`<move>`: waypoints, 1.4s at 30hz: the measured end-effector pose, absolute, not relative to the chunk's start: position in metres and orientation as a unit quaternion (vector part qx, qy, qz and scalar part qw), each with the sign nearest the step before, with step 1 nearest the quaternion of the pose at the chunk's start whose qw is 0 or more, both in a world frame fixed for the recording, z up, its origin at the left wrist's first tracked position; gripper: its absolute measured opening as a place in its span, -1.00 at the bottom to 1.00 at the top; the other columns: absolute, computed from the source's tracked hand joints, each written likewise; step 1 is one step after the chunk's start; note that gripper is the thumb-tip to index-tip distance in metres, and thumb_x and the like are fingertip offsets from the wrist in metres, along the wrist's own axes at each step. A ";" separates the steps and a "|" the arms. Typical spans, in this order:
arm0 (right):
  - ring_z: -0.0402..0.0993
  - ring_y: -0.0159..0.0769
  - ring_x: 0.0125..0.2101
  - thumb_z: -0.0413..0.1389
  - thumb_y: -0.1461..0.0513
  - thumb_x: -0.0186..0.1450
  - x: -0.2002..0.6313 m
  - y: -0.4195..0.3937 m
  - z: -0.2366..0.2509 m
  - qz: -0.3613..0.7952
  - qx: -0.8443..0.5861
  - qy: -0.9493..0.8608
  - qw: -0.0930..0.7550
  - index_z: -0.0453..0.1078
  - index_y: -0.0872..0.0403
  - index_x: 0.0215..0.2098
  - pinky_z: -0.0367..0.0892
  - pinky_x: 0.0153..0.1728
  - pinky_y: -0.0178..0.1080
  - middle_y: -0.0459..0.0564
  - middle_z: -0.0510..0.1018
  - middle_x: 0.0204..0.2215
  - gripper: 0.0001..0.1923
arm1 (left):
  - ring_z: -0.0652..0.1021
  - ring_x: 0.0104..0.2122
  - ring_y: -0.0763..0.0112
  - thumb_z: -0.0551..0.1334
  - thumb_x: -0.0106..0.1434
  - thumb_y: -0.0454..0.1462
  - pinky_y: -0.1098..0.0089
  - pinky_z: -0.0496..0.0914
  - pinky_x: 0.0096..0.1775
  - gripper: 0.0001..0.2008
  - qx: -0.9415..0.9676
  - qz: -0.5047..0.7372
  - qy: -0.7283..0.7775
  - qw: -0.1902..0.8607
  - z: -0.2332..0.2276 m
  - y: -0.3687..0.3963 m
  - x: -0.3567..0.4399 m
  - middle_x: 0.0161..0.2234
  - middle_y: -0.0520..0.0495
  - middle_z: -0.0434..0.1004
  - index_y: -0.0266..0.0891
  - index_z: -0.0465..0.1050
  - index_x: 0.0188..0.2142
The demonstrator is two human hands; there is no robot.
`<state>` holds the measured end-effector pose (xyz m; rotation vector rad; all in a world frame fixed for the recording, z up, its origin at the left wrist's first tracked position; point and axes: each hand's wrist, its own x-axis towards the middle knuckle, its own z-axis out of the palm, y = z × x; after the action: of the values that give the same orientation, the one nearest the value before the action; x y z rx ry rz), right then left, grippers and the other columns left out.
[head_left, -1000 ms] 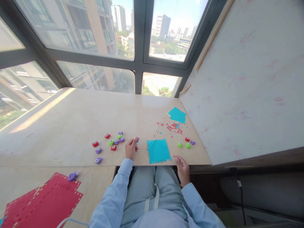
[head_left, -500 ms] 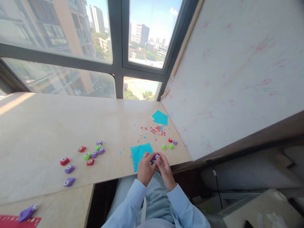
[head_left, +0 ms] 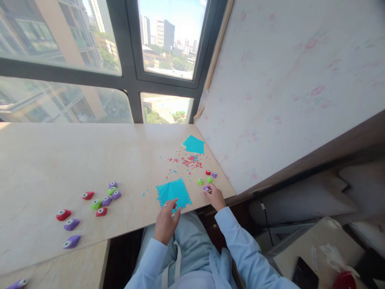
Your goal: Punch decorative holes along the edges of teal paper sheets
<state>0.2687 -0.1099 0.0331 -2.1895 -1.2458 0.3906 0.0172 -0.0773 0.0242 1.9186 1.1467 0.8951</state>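
A square turquoise paper sheet (head_left: 173,192) with punched edges lies at the table's near edge. My left hand (head_left: 166,220) rests at its near edge, fingers apart, fingertips touching the paper. To the right of the sheet, my right hand (head_left: 214,196) pinches a small purple paper punch (head_left: 206,188) at its fingertips, low on the tabletop. Just beyond it sit two green punches (head_left: 200,182), a red punch (head_left: 207,172) and another purple punch (head_left: 214,174).
Red and blue paper dots (head_left: 186,160) are scattered before a turquoise house-shaped cutout (head_left: 193,144). Several more punches (head_left: 105,198) lie to the left on the wooden table (head_left: 60,160). A pale slanted panel (head_left: 285,88) bounds the right side; windows stand behind.
The purple punch went from my left hand, to both hands over the sheet, then right in my right hand beside the green punches. My left hand drew back to the sheet's near edge.
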 end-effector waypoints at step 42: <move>0.58 -0.17 -0.35 0.24 -0.11 0.10 0.159 -0.134 0.029 0.518 -0.624 -0.275 0.516 0.40 0.11 -0.21 0.40 -0.49 -0.28 0.01 0.59 -0.34 -0.49 | 0.50 0.05 0.09 0.24 0.26 -0.15 -0.09 0.29 0.12 -0.81 0.809 0.323 0.432 0.234 0.003 -0.080 -0.025 -0.09 -0.19 0.59 -0.15 0.57 -0.20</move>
<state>0.1593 -0.1342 0.0292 -1.4986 -0.6602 1.2449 -0.0255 -0.0803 0.0032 2.2208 1.1853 0.8881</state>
